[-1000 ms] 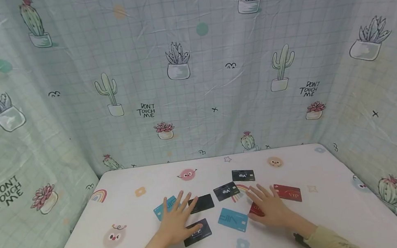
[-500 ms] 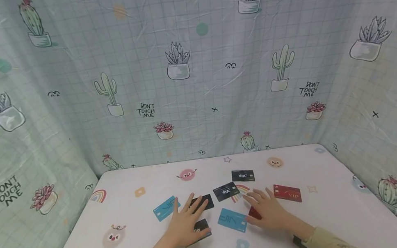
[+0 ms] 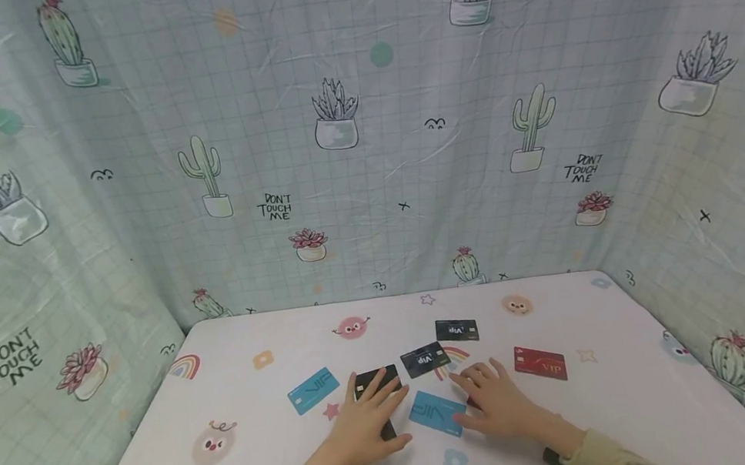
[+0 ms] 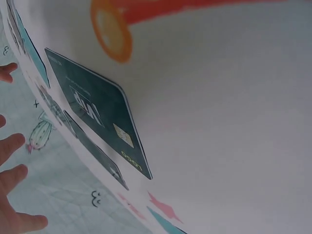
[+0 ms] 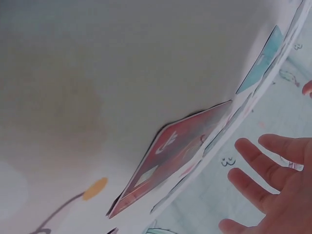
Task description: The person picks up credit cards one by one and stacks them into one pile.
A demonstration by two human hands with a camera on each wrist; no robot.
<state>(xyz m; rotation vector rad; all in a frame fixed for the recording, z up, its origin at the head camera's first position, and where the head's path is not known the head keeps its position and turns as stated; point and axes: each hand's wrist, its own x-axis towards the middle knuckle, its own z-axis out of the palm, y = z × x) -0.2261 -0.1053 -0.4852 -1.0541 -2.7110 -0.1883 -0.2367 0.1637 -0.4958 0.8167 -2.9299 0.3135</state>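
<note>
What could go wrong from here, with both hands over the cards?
The left hand partly covers two dark cards, so it might disturb one while moving the other.
The right hand hides most of a red card from the head view, so a slip there could go unseen.
It also overlaps a blue card, which it could nudge.
</note>
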